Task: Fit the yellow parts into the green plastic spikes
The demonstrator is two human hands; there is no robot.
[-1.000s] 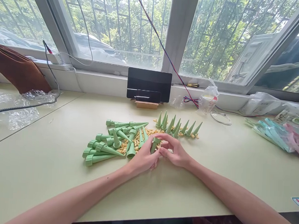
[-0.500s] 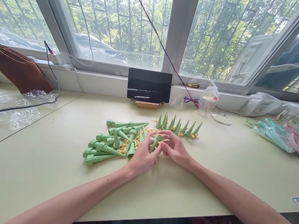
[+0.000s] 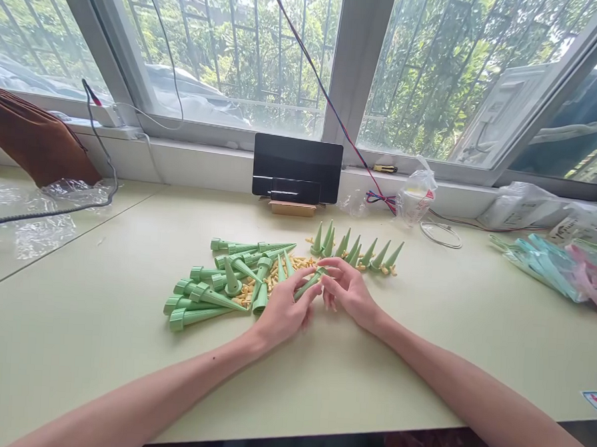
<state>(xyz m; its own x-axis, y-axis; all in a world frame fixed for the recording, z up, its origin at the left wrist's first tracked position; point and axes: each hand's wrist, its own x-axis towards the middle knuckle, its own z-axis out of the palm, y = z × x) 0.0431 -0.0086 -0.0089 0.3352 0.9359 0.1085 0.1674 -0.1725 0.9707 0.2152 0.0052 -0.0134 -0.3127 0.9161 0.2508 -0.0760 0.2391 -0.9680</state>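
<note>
My left hand [image 3: 285, 304] is closed around a green plastic watering spike [image 3: 307, 284], its wide collar end tilted up to the right. At that collar, the bent fingers and thumb of my right hand [image 3: 349, 291] close in on the same spike; any small part between them is hidden. Left of my hands lies a pile of green watering spikes [image 3: 199, 306], most on their sides. Small yellow valve pieces [image 3: 248, 289] are heaped among them. Beyond my right hand, several spikes [image 3: 378, 258] stand points up in a row, with yellow valves at their bases.
A black tablet [image 3: 297, 163] on a stand is at the back by the window. Clear plastic wrap [image 3: 43, 227] and a brown bag [image 3: 30, 139] lie left. A bagged cup [image 3: 416, 196], a white cable [image 3: 440, 235] and coloured plastic items [image 3: 551, 267] are on the right.
The held spike has tipped lower, its collar now leaning further toward my right hand. My right fingers have shifted slightly around the collar. The view has moved a little.
</note>
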